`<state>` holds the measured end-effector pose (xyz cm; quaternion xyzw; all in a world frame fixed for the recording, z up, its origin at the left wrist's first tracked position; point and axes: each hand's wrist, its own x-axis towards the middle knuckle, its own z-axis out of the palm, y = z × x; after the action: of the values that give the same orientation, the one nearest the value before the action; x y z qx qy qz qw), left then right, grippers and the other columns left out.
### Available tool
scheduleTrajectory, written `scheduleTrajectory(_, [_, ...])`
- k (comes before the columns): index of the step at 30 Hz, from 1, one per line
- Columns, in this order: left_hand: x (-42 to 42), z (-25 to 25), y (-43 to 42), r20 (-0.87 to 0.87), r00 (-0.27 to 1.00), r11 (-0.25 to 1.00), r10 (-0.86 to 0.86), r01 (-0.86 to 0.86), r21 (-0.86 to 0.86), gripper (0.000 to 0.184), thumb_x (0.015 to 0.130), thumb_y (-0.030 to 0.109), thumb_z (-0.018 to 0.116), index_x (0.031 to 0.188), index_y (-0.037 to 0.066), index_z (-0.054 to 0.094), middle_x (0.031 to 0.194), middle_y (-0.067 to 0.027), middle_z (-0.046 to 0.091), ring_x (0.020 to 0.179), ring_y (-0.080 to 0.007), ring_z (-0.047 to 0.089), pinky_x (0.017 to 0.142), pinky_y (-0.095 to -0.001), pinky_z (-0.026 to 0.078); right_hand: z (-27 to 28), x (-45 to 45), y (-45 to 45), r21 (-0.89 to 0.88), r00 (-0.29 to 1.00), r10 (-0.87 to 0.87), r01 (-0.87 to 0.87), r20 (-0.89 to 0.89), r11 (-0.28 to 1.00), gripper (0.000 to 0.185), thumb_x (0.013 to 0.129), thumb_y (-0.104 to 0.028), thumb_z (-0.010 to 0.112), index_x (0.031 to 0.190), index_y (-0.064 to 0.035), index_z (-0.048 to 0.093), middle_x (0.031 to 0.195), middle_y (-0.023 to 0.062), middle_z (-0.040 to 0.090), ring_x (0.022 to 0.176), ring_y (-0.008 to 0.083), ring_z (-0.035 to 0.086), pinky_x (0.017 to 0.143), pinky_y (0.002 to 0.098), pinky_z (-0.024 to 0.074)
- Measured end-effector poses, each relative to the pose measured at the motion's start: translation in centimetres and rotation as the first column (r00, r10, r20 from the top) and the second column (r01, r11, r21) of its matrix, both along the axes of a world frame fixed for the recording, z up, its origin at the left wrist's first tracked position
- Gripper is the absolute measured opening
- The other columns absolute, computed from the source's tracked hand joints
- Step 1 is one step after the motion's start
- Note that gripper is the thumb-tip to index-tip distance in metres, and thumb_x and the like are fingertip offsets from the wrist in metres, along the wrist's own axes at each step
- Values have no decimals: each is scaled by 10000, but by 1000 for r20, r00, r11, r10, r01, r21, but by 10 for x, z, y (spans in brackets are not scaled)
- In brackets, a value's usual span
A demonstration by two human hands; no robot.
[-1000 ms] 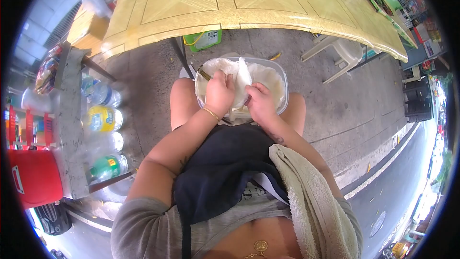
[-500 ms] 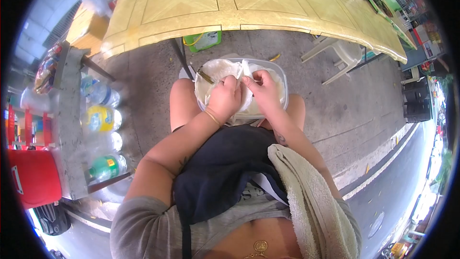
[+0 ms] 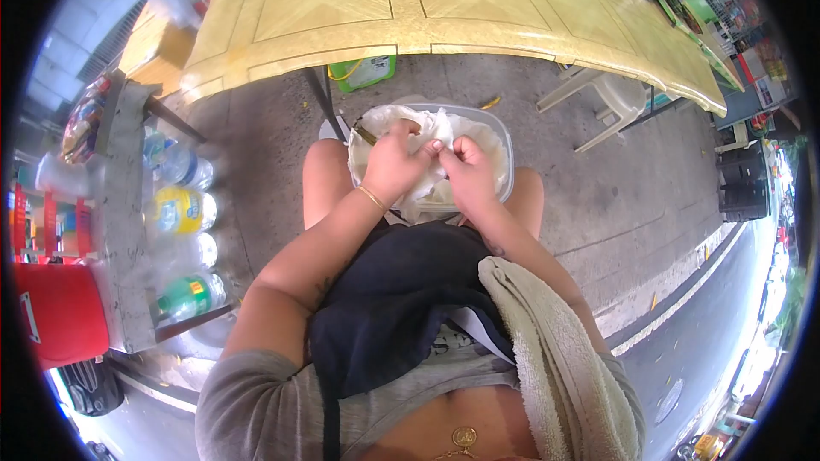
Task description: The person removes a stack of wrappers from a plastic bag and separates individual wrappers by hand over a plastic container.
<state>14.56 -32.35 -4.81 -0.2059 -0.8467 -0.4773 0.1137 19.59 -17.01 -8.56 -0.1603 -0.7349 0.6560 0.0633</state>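
On my lap sits a clear plastic tub [image 3: 510, 149] lined with pale, thin sheets [image 3: 491, 138]. At its left side is a rounded heap of white sheets [image 3: 389, 114], with a narrow brownish-green strip [image 3: 366, 136] on it. My left hand [image 3: 399, 164] pinches a thin white sheet [image 3: 438, 126], like a soft wrapper, between thumb and fingers over the tub. Close beside it, my right hand [image 3: 470, 172] grips the same sheet with its fingertips, nearly touching my left thumb. The lower part of the sheet is partly hidden behind my hands.
A table with a yellow patterned cover [image 3: 325, 0] stands ahead, a green container [image 3: 367, 72] beneath it. A white plastic chair [image 3: 611, 98] is at right. Several bottles [image 3: 184, 212] and a red cooler [image 3: 60, 312] are at left. A towel [image 3: 547, 333] hangs over my shoulder.
My left hand has turned and its fingers have spread somewhat, while my right hand has moved slightly down. The white sheet between them has shifted and looks more crumpled.
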Motion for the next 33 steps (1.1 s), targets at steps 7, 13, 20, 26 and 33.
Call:
scheduleTrajectory(7, [-8,1,0,76,996,952,-37,58,-300,261,900,233,643,895,-13,554,842,-285,666,753,-462,657,666,-523,530,30,10,-14,206,995,25,-5,-94,979,164,875,-108,670,798,-44,541,688,8,553,619,87,468,555,290,397])
scheduleTrajectory(13, [-15,-12,2,11,1000,926,16,-10,-376,215,911,200,596,907,-7,537,800,-274,653,715,-446,660,631,-521,542,33,10,-20,239,996,-31,49,-78,970,166,851,-72,653,754,-37,523,653,-11,521,584,64,445,509,279,372])
scheduleTrajectory(20, [4,1,7,84,990,857,-117,143,-495,196,852,185,616,910,3,574,814,-216,665,721,-357,696,619,-470,560,-8,-4,11,534,994,-96,111,-56,838,260,739,-58,630,992,-16,587,938,60,596,912,201,566,803,357,474])
scheduleTrajectory(26, [20,21,4,15,976,905,-218,208,-370,219,910,188,536,967,33,679,947,-199,697,841,-373,690,783,-476,550,34,-6,14,-246,997,43,-56,-56,968,320,938,-82,585,1241,20,566,1139,141,644,989,236,647,824,370,538])
scheduleTrajectory(33, [9,14,-7,332,940,987,85,-126,104,234,869,209,588,982,18,663,910,-220,686,854,-407,679,773,-507,535,31,-22,4,-210,995,33,-51,-90,976,227,963,-117,585,1140,23,609,1045,131,660,922,214,644,772,367,530])
